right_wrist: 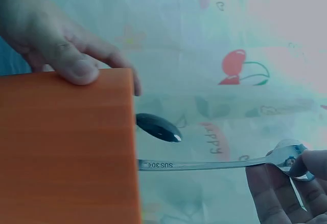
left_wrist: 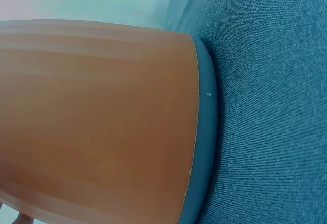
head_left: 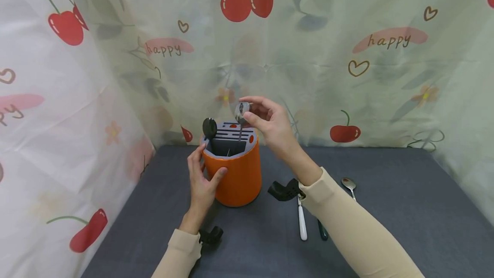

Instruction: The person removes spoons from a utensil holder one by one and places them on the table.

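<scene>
An orange round utensil holder [head_left: 239, 183] with a grey slotted top stands upright on the table. My left hand [head_left: 202, 183] grips its left side, thumb on the front wall and fingers near the rim. Above the holder, my right hand [head_left: 272, 125] pinches a metal spoon [head_left: 242, 110] by its bowl. The spoon's handle, marked SUS304 in the right wrist view, points down into the holder's top; its lower end is hidden. A black spoon [head_left: 209, 128] stands in the holder, bowl upward, at the left rim. The left wrist view shows mostly the holder's orange wall [left_wrist: 102, 116].
Right of the holder, a metal spoon [head_left: 349, 182], a white-handled utensil [head_left: 302, 222] and a dark-green-handled one [head_left: 322, 230] lie on the dark grey tablecloth [head_left: 405, 209], partly covered by the right forearm. A cherry-print curtain [head_left: 308, 76] hangs behind and beside the table.
</scene>
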{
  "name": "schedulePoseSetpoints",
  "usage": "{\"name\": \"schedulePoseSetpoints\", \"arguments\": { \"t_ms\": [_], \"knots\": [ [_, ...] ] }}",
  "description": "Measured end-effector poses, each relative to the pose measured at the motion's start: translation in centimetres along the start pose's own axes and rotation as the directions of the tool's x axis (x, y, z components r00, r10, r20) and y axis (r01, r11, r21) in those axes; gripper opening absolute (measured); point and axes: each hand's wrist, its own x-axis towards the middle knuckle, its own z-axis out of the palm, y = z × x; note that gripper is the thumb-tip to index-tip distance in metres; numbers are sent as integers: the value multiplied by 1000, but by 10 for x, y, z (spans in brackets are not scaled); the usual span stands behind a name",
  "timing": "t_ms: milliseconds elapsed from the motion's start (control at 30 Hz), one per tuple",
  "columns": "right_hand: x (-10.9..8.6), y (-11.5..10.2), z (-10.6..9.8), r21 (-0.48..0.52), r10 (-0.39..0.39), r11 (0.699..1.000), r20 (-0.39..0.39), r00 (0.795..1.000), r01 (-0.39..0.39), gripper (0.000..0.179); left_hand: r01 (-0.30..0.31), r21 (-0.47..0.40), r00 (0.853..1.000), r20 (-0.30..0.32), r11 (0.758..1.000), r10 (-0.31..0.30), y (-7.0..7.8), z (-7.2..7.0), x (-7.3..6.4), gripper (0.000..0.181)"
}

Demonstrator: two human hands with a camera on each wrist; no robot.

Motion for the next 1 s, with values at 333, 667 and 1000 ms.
{"name": "schedulePoseSetpoints", "arguments": {
  "t_ms": [333,667,1000],
  "knots": [
    [2,-16,-14,56,-47,997,-50,998,50,33,0,-16,1000,-5,1000,0,23,2,1,87],
    [2,-31,-32,104,-95,989,-126,987,109,30,-3,-20,1000,6,1000,4,45,0,2,84],
    [0,-40,-47,101,-125,984,-169,978,143,30,-14,-15,1000,1,1000,14,42,1,2,88]
  ]
}}
